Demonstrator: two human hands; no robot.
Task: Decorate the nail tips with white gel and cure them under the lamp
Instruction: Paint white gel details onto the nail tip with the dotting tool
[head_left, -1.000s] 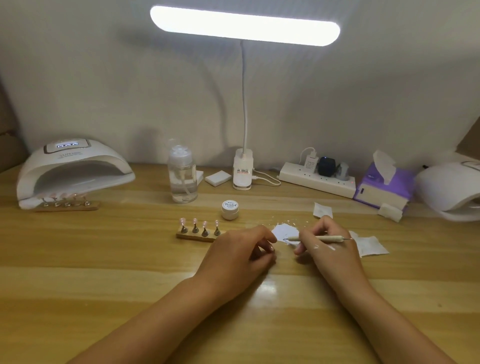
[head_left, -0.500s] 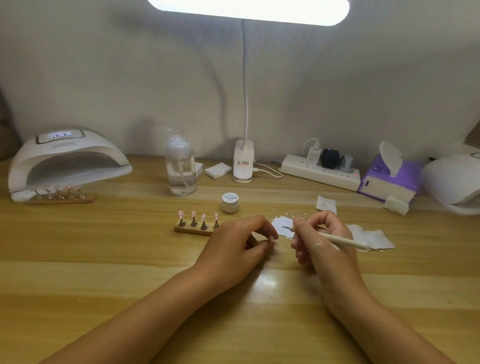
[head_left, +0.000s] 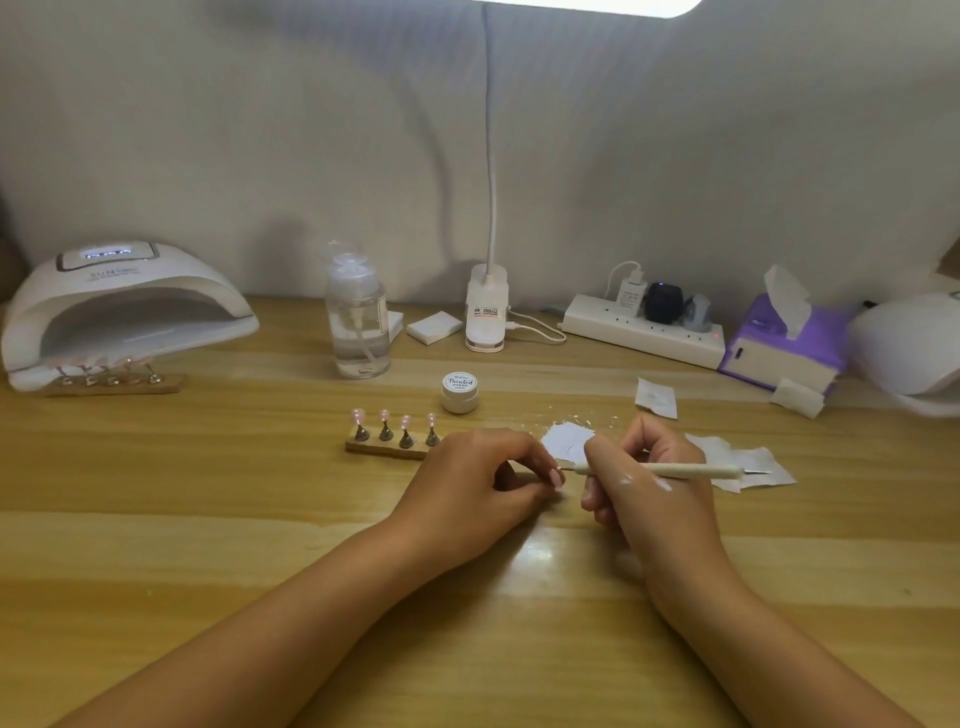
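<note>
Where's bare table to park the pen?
Free: the table between the curing lamp and the four-tip stand, and its near part left of the left forearm. Crowded: around the right hand, with paper palette, wipes and gel jar.

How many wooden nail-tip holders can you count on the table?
2. The far holder sits at the mouth of the curing lamp on the left; the near holder lies mid-table, its right end behind the left hand. No other shows.
</note>
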